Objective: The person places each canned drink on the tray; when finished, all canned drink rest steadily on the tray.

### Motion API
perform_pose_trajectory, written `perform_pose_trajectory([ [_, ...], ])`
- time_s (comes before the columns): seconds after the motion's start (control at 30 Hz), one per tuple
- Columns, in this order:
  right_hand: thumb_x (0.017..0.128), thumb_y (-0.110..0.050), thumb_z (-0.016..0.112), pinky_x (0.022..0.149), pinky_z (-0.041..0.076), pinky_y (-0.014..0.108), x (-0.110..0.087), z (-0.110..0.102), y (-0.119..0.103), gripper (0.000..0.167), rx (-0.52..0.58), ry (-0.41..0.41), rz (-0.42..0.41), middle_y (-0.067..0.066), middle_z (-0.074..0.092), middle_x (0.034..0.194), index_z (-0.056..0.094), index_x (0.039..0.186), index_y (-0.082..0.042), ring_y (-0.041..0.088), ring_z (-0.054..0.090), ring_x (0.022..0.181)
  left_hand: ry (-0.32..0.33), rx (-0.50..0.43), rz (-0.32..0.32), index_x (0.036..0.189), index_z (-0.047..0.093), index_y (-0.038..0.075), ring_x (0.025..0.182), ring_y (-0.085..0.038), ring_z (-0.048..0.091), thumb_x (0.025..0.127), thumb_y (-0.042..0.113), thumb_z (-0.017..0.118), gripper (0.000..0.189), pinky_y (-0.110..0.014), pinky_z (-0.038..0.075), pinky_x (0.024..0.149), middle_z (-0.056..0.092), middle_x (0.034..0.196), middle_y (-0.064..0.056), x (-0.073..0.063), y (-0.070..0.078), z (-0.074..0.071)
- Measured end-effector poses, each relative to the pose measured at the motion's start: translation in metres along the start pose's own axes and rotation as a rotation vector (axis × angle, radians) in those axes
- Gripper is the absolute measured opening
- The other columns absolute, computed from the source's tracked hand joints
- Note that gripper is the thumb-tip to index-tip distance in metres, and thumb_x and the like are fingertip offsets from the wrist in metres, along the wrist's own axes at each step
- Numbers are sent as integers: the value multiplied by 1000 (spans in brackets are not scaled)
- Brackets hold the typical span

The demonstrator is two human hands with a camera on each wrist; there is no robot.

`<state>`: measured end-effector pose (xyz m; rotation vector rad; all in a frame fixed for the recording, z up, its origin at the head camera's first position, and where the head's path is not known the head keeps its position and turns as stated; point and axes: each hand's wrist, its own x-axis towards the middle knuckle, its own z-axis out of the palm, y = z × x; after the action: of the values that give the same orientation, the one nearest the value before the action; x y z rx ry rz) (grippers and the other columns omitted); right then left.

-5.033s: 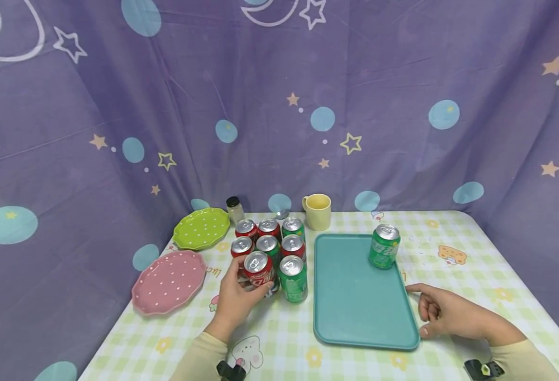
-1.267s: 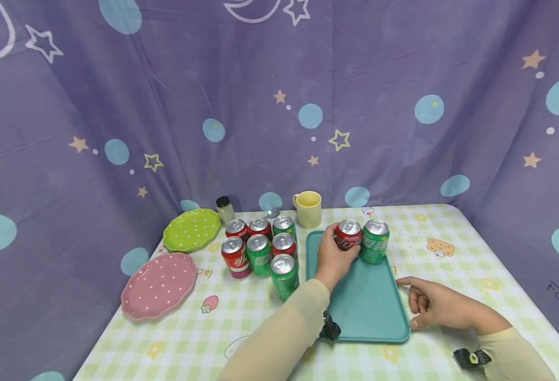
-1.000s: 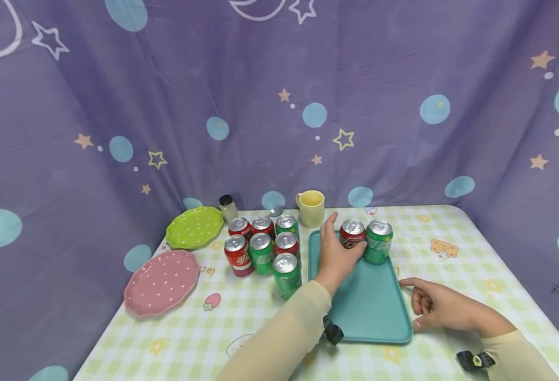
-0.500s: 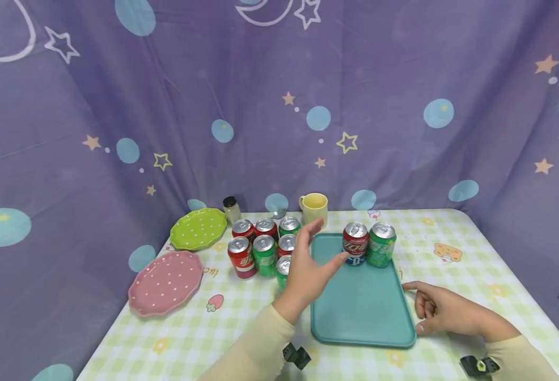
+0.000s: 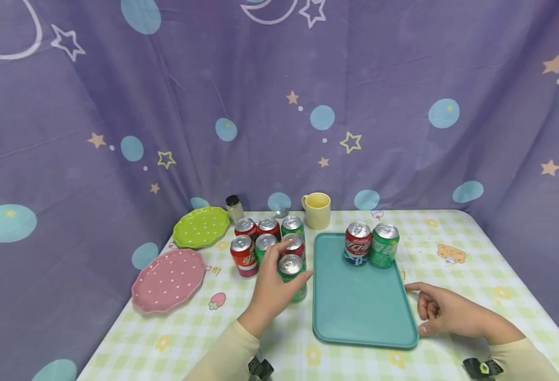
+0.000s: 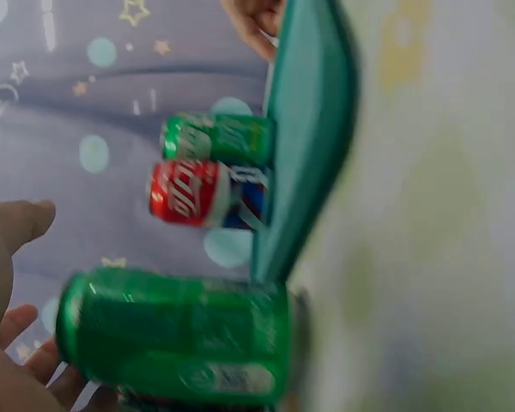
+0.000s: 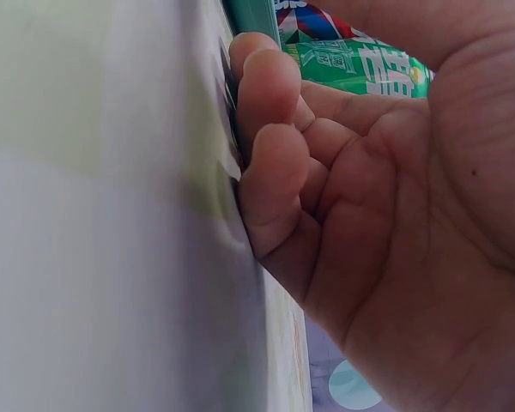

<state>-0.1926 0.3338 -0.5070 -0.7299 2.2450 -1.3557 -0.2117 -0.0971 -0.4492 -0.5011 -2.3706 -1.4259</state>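
Note:
My left hand (image 5: 274, 288), thumb and fingers spread, is around the front green soda can (image 5: 291, 267) at the tray's left. In the left wrist view, the thumb stands off that green can (image 6: 180, 335), with fingers behind it. On the far right of the teal tray (image 5: 362, 312), a red cola can (image 5: 357, 243) and another green can (image 5: 384, 246) stand side by side. My right hand (image 5: 450, 312) lies at the tray's right edge, index fingertip and thumb at the rim, other fingers loosely curled. The right wrist view shows those fingers (image 7: 275, 180) low against the tablecloth.
Behind the front can, several red and green cans (image 5: 245, 256) stand close together. A pink plate (image 5: 168, 280) and a green plate (image 5: 201, 227) lie at left. A small black-capped jar (image 5: 234, 209), a spoon (image 5: 282, 212) and a yellow mug (image 5: 317, 210) are at the back.
My left hand carried the red cola can from the group to the tray, let it go beside the green can, then moved back left to the front green can. The right hand stayed put.

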Motion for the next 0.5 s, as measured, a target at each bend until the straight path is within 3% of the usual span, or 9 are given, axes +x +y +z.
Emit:
perform_pose_trajectory([
  [0.23, 88, -13, 85, 54, 46, 30, 0, 0, -1, 91, 0, -1, -5, 15, 58, 92, 28, 154, 15, 8, 51, 67, -108, 44, -60, 149, 46, 18, 137, -18, 50, 81, 29, 94, 84, -47, 43, 114, 52, 147, 0, -9, -23, -12],
  [0.5, 87, -13, 85, 55, 46, 30, -1, 1, -2, 91, -6, 4, -8, 16, 58, 92, 29, 153, 15, 7, 52, 68, -119, 92, -62, 147, 47, 19, 128, -16, 55, 79, 29, 96, 85, -42, 54, 101, 51, 140, 0, -10, -36, -10],
])
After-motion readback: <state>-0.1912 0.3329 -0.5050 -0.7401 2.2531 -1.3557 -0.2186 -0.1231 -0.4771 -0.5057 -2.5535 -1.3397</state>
